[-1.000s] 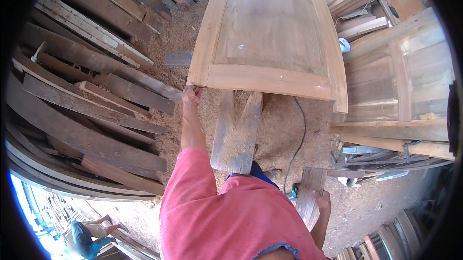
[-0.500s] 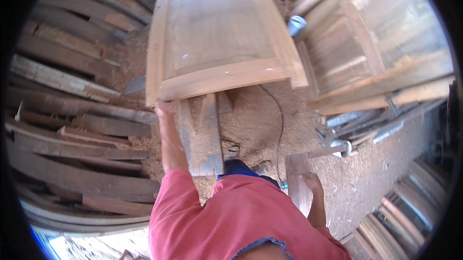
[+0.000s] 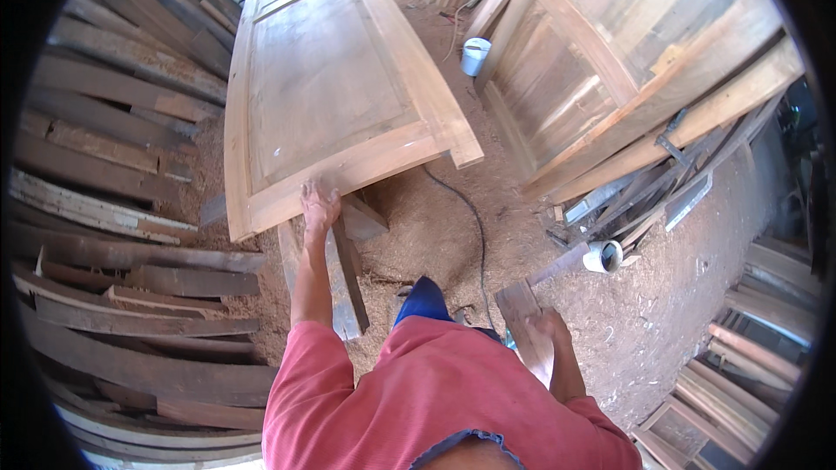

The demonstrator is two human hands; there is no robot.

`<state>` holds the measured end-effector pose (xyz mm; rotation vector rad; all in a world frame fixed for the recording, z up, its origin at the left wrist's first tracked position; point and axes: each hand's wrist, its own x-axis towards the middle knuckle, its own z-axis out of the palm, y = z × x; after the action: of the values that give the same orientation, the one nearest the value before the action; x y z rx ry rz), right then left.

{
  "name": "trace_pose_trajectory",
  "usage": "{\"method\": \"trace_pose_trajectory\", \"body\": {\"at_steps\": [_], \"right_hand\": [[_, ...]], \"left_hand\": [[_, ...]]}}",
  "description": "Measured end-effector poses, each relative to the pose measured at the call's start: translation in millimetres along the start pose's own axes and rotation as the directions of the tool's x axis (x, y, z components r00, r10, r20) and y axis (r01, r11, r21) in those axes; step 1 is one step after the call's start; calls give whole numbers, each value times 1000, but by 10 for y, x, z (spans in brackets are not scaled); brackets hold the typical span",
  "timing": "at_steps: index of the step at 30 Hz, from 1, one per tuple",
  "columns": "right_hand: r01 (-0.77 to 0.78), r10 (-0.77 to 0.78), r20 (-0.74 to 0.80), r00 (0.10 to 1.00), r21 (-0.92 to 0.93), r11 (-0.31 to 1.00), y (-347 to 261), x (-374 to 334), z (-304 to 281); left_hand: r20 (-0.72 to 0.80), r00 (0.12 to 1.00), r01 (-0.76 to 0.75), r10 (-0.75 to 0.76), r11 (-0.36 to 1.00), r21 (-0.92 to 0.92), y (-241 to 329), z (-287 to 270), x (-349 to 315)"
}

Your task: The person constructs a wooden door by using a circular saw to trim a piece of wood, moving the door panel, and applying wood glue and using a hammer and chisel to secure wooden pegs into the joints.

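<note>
A large panelled wooden door (image 3: 335, 69) lies ahead of me, raised off the floor on a rough wooden support (image 3: 347, 287). My left hand (image 3: 320, 204) rests on its near rail, fingers stretched out over the wood and no tool visible in them. At my right side, my right hand (image 3: 547, 326) is at a short wooden board (image 3: 520, 300). Its fingers are smeared, so I cannot tell whether they grip the board or only touch it. A narrow strip of wood (image 3: 560, 263) runs from the board's far end toward a white container (image 3: 602, 256).
Stacked dark planks (image 3: 157, 283) line the left side. Another panelled door (image 3: 592, 60) leans at the right, with a white bucket (image 3: 475, 55) beside it. A dark cable (image 3: 479, 230) crosses the sawdust-covered floor (image 3: 418, 235). More timber (image 3: 714, 409) lies at lower right.
My left hand has moved from the door's near left corner to partway along its near rail. The view has shifted, showing more of the door's far end. My right hand stays by the board.
</note>
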<state>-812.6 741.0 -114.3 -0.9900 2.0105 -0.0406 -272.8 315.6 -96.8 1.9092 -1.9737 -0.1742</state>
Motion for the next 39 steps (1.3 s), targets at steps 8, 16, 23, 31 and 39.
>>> {"method": "trace_pose_trajectory", "body": {"at_steps": [8, 16, 23, 31, 39], "right_hand": [[76, -80, -215, 973, -25, 997, -778, 403, -905], [192, -178, -363, 915, 2, 981, -1277, 1317, -1843], [210, -155, -566, 810, 32, 977, -2313, 1768, -2602], [403, -261, -559, 787, 145, 904, -2966, 2464, -3151], [414, -361, -438, 823, 28, 910, -3431, 3331, -3283]], "left_hand": [[13, 995, 95, -98, 986, 137, 775, 499, 103], [92, 918, 364, -386, 912, 192, 1281, 524, 325], [155, 972, 171, -174, 985, 29, 1510, 653, 755], [237, 970, 67, -49, 995, -67, 2711, 902, 1004], [133, 985, 135, -109, 970, -204, 3097, 816, 1367]]}}
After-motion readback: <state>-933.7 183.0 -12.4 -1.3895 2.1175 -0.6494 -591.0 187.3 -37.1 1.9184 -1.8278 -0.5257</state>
